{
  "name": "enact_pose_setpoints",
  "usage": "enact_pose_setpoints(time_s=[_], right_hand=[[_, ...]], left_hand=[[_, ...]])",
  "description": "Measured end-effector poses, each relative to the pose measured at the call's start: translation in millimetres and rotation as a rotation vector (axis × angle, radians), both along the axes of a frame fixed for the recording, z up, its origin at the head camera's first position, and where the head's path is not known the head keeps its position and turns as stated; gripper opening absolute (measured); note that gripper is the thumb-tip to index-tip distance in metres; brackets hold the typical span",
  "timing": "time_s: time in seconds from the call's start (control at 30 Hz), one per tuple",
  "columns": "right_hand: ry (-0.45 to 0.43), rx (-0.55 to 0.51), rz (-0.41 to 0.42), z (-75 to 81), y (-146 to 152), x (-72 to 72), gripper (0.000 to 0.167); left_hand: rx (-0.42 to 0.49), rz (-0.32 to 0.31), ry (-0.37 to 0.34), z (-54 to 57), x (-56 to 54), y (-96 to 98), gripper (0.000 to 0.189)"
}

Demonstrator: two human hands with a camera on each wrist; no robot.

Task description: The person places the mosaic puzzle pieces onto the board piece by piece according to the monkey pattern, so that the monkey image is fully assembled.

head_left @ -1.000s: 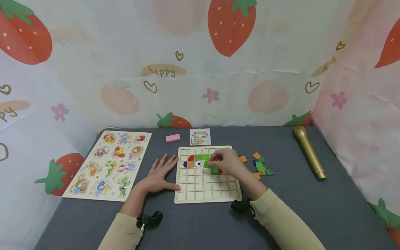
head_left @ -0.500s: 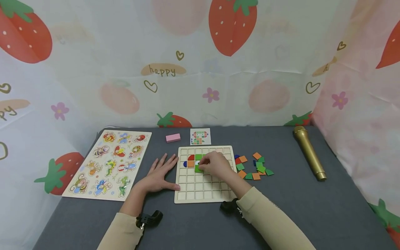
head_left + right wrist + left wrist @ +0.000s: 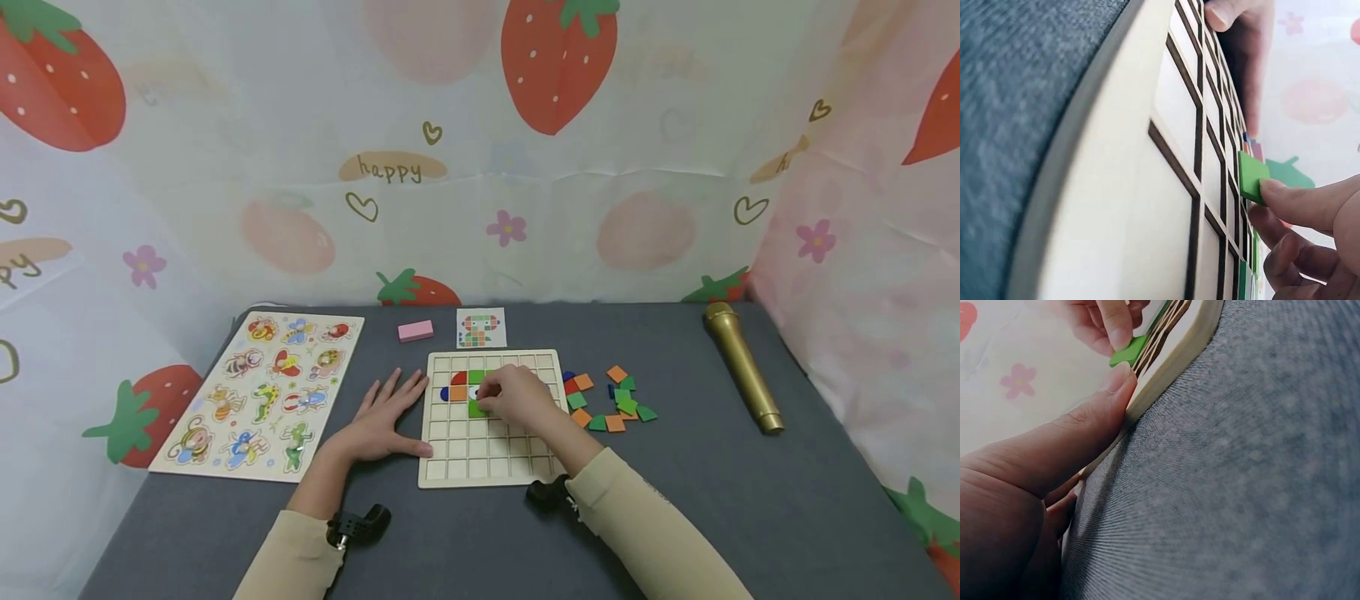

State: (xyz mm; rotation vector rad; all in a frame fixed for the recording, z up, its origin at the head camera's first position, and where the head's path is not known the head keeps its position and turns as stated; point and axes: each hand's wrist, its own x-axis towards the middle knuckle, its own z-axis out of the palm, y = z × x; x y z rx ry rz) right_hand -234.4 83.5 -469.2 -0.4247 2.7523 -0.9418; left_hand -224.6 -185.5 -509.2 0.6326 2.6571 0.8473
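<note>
A wooden grid board [image 3: 480, 454] lies on the dark cloth. My right hand [image 3: 517, 396] pinches a green square tile [image 3: 1252, 177] between thumb and fingers, tilted over the grid, just below the row of set tiles. In that part of the board sit a red rounded tile [image 3: 459, 378], a green tile [image 3: 476, 377], a blue rounded tile [image 3: 444, 394] and an orange square [image 3: 457, 392]; an eye tile is mostly hidden by my fingers. My left hand [image 3: 382, 425] lies with fingers spread at the board's left edge, its thumb [image 3: 1119, 378] touching the rim.
Several loose orange, green, red and blue tiles [image 3: 625, 400] lie right of the board. Behind it are a pattern card [image 3: 482, 328] and a pink block [image 3: 416, 332]. A cartoon insect puzzle board [image 3: 266, 400] is at left, a gold microphone [image 3: 742, 367] at right.
My right hand has moved left across the board with the green tile, uncovering loose tiles to its right, and has nearly stopped over the last half second. The left hand has stayed put.
</note>
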Motion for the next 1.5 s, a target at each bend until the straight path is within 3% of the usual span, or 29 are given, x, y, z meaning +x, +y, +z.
enact_pose_setpoints(time_s=[0.33, 0.63, 0.97, 1.1, 1.33, 1.5], right_hand=[[0.043, 0.087, -0.005, 1.4, -5.3, 2.7, 0.009], [0.064, 0.092, -0.006, 5.6, 2.3, 6.4, 0.008], [0.067, 0.017, -0.053, 7.8, 42.1, 6.3, 0.017], [0.052, 0.006, -0.101, 8.0, 64.0, 4.5, 0.019], [0.103, -0.021, -0.21, 3.2, 102.5, 1.3, 0.024], [0.05, 0.025, -0.263, -3.9, 119.5, -1.4, 0.021]], left_hand=[[0.002, -0.001, 0.008, 2.5, -0.3, 0.5, 0.115], [0.003, -0.002, 0.009, 4.9, -0.5, 3.2, 0.115], [0.009, -0.004, 0.011, 3.7, 0.6, 2.8, 0.116], [0.007, -0.008, 0.011, 3.0, 0.8, 3.4, 0.116], [0.004, -0.002, -0.001, 2.8, 1.1, 2.6, 0.116], [-0.004, -0.003, 0.007, 3.0, 2.1, 0.5, 0.116]])
